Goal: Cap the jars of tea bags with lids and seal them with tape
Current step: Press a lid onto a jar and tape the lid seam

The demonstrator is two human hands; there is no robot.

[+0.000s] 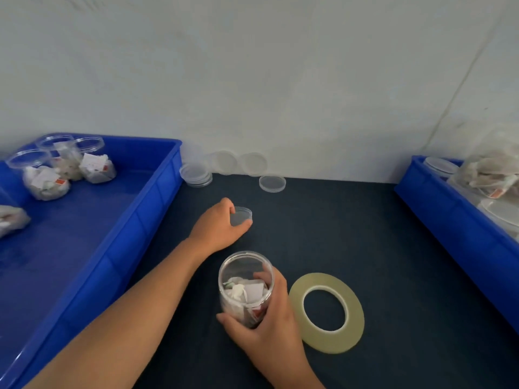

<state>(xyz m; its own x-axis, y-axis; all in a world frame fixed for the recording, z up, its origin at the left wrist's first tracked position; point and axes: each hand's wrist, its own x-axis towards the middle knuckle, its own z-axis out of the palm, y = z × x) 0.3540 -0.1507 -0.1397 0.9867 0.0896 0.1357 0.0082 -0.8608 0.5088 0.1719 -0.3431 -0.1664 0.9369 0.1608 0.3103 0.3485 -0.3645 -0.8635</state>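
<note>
An open clear jar of tea bags stands upright on the dark table, and my right hand is wrapped around its lower right side. Farther back, my left hand pinches a clear round lid between thumb and fingers, just above the table. A flat roll of pale yellow tape lies right of the jar, close to my right hand but apart from it.
More clear lids lie by the wall: a stack, a single one and two leaning. A blue bin at left holds open jars of tea bags. Another blue bin at right holds lidded jars.
</note>
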